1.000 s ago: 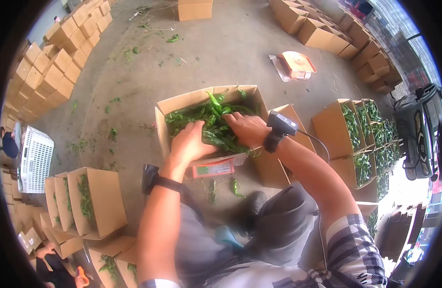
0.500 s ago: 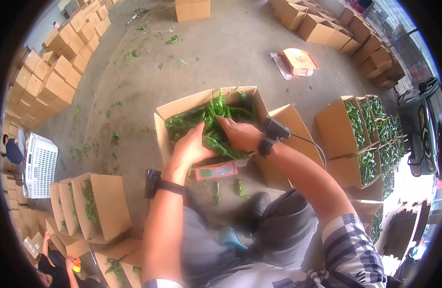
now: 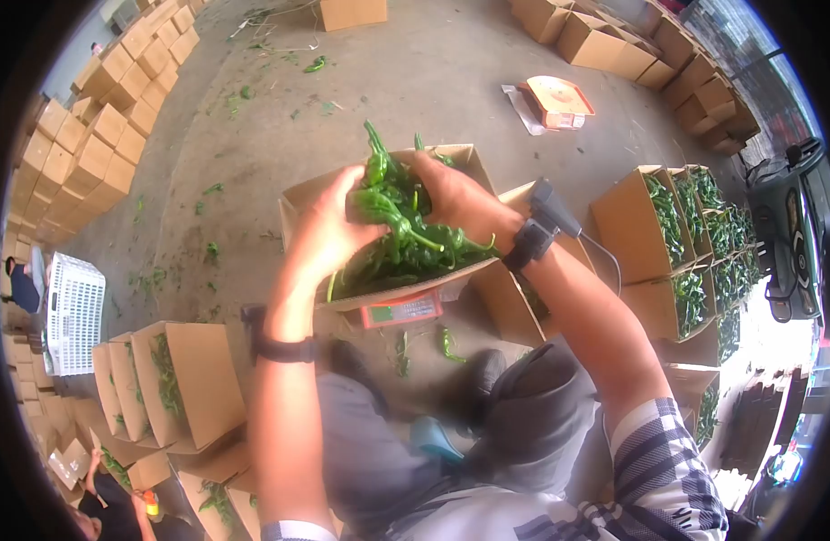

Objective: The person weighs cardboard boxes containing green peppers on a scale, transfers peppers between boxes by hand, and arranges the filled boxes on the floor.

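Long green peppers (image 3: 392, 212) are bunched between my two hands, raised over an open cardboard box (image 3: 465, 159). My left hand (image 3: 329, 225) closes on the bunch from the left. From the right, my right hand (image 3: 460, 194) presses against the same bunch, its fingertips partly hidden by the peppers. More peppers (image 3: 433, 263) lie in the box, near its front wall. Under the box's front edge shows a red-framed scale panel (image 3: 401, 311). Two loose peppers (image 3: 448, 344) are on the floor by my shoes.
Pepper-filled cardboard boxes (image 3: 638, 221) stand at the right, and more boxes (image 3: 199, 383) at the lower left. An orange scale (image 3: 559, 101) sits farther off on the floor. A white crate (image 3: 75, 311) is at the left. Another person's arm (image 3: 92, 469) shows at the lower left.
Both hands have come up out of the box with a bunch of peppers between them. The box appears tilted compared with before.
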Available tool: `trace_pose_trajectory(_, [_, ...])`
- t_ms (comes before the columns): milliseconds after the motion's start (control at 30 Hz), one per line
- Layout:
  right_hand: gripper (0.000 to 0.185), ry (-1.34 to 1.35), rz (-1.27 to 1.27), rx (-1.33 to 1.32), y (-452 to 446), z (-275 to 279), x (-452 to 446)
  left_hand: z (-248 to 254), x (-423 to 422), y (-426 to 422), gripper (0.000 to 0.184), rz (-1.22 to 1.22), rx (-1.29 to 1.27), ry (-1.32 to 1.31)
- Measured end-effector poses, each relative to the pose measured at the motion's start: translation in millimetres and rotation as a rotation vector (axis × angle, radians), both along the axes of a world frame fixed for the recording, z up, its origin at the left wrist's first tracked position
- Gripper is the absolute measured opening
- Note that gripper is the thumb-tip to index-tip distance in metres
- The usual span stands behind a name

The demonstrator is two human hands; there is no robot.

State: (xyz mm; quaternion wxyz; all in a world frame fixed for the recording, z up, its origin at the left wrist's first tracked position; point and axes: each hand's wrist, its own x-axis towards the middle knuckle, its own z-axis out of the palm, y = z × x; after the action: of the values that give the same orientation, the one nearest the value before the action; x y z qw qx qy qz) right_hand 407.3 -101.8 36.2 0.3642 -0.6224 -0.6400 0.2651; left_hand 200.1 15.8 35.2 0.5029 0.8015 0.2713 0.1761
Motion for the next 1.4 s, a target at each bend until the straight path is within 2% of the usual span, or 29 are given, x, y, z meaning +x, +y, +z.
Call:
trace_pose_trajectory(267, [0.084, 0.047, -0.092, 0.179, -2.1, 37.5, 24.4, 68.9, 38.7, 13.0, 0.068, -0.067, 0.15, 0.015])
trace_pose_trajectory(300, [0.084, 0.054, -0.086, 0.226, -3.4, 38.9, 29.7, 81.2, 44.9, 12.3, 0.068, -0.064, -0.009, 0.105])
trace_pose_trajectory(367, [0.086, 0.086, -0.101, 0.253, -7.1, 39.2, 42.5, 85.6, 58.4, 10.7, 0.067, -0.148, 0.166, -0.02])
trace_pose_trajectory(433, [0.089, 0.089, -0.085, 0.329, -17.6, 40.3, 57.5, 95.5, 73.1, -1.0, 0.066, -0.121, 0.229, 0.045])
trace_pose_trajectory(500, [0.089, 0.0, -0.175, 0.293, -52.9, 63.1, 59.5, 97.2, 90.4, -14.3, 0.066, -0.2, 0.09, -0.058])
trace_pose_trajectory(567, [0.088, -0.011, -0.265, 0.245, -80.2, 73.8, 68.3, 90.1, 116.0, -28.2, 0.066, -0.246, 0.074, -0.073])
trace_pose_trajectory(600, [0.088, -0.028, -0.276, 0.31, -94.3, 63.8, 78.5, 85.6, 129.0, -39.1, 0.067, -0.303, 0.165, -0.084])
trace_pose_trajectory(667, [0.09, -0.05, -0.387, 0.218, -131.2, 56.0, 93.0, 70.1, 159.9, -57.8, 0.073, -0.38, 0.349, -0.119])
trace_pose_trajectory(767, [0.092, -0.026, -0.527, 0.131, -189.9, 27.7, 109.7, 38.5, 203.9, -99.3, 0.069, -0.488, 0.229, -0.01])
trace_pose_trajectory(867, [0.095, 0.0, -0.646, 0.057, -239.1, -27.7, 117.8, 0.8, 240.1, -132.8, 0.07, -0.654, 0.138, 0.105])
trace_pose_trajectory(900, [0.095, 0.018, -0.666, 0.039, -250.4, -48.5, 119.5, -13.7, 249.6, -139.9, 0.081, -0.74, 0.151, 0.121])
trace_pose_trajectory(967, [0.097, -0.001, -0.702, -0.026, -269.8, -93.7, 119.6, -41.2, 256.1, -146.7, 0.095, -0.818, 0.275, 0.172])
trace_pose_trajectory(1000, [0.099, -0.03, -0.712, -0.075, -277.7, -121.0, 116.3, -46.0, 252.0, -148.4, 0.104, -0.781, 0.498, 0.346])
trace_pose_trajectory(1033, [0.092, -0.146, -0.702, -0.209, -288.2, -133.9, 113.0, -20.7, 244.3, -145.0, 0.094, -0.831, 0.598, 0.383])
trace_pose_trajectory(1067, [0.085, -0.267, -0.677, -0.34, -298.4, -146.5, 109.5, -21.1, 236.1, -140.3, 0.087, -0.774, 0.638, 0.285])
trace_pose_trajectory(1100, [0.078, -0.306, -0.652, -0.484, -300.5, -132.5, 104.1, -20.4, 228.1, -134.6, 0.08, -0.707, 0.681, 0.182])
trace_pose_trajectory(1167, [0.062, -0.304, -0.641, -0.673, -297.6, -112.1, 99.2, 18.1, 188.6, -132.3, 0.065, -0.524, 0.673, 0.145])
trace_pose_trajectory(1200, [0.053, -0.429, -0.649, -0.522, -300.9, -119.4, 98.6, 27.4, 168.0, -129.2, 0.062, -0.438, 0.526, 0.095])
trace_pose_trajectory(1300, [0.043, -0.41, -0.532, -0.424, -263.4, -59.0, 84.6, 31.9, 107.6, -121.8, 0.053, -0.198, 0.102, -0.026])
trace_pose_trajectory(1333, [0.043, -0.41, -0.523, -0.432, -244.8, -38.9, 77.8, 26.5, 93.1, -118.5, 0.052, -0.128, 0.083, -0.048])
trace_pose_trajectory(1400, [0.038, -0.265, -0.217, -0.446, -201.9, -7.0, 57.2, 15.4, 64.7, -111.6, 0.049, 0.01, 0.044, -0.098])
